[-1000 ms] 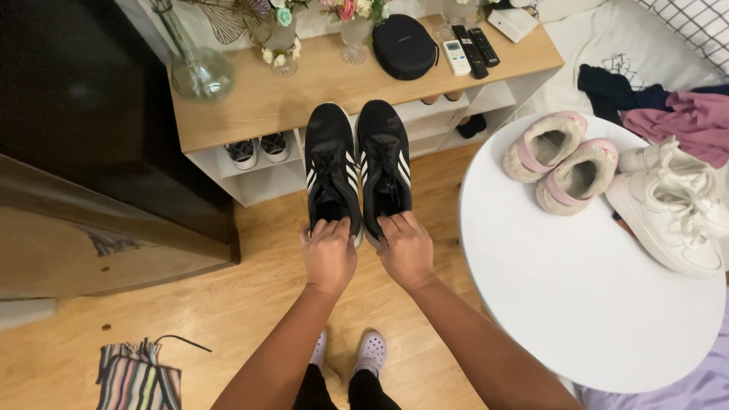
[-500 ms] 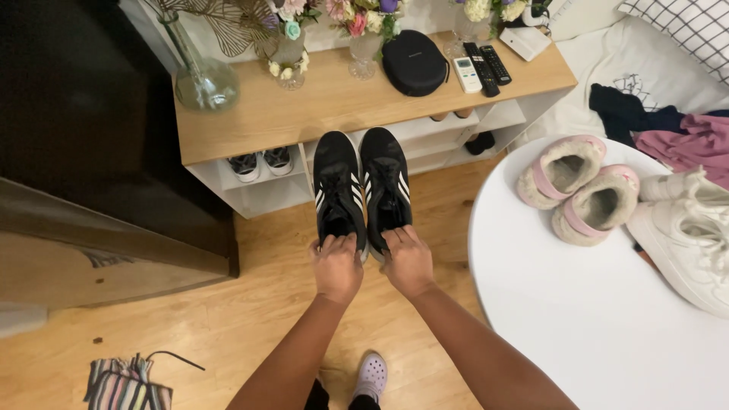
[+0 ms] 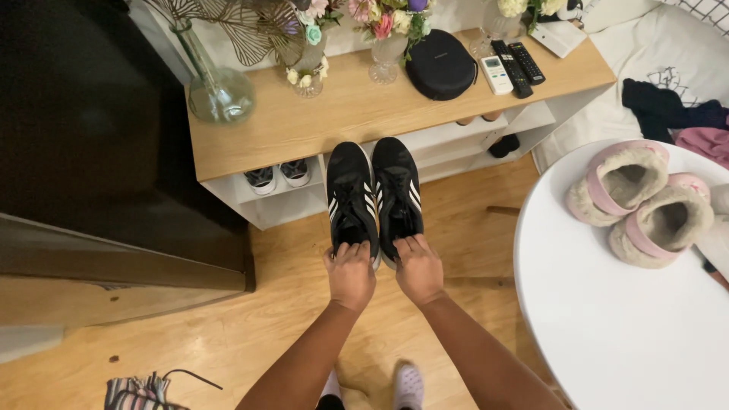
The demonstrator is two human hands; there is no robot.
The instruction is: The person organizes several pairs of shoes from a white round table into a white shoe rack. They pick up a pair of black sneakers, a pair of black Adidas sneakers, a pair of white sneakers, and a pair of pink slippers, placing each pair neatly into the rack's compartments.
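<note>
I hold a pair of black sneakers with white stripes side by side, toes pointing away from me toward a low shelf unit. My left hand grips the heel of the left sneaker. The heel of the right sneaker is gripped by my right hand. Both shoes hang in the air just in front of the wooden top of the shelf unit, above the wood floor.
The shelf unit holds small shoes in a cubby, vases with flowers, a black round case and remotes. A white round table at right carries pink fuzzy slippers. A dark cabinet stands at left.
The sneakers in my hands have moved forward, closer to the shelf unit, and my view has shifted left so less of the table shows.
</note>
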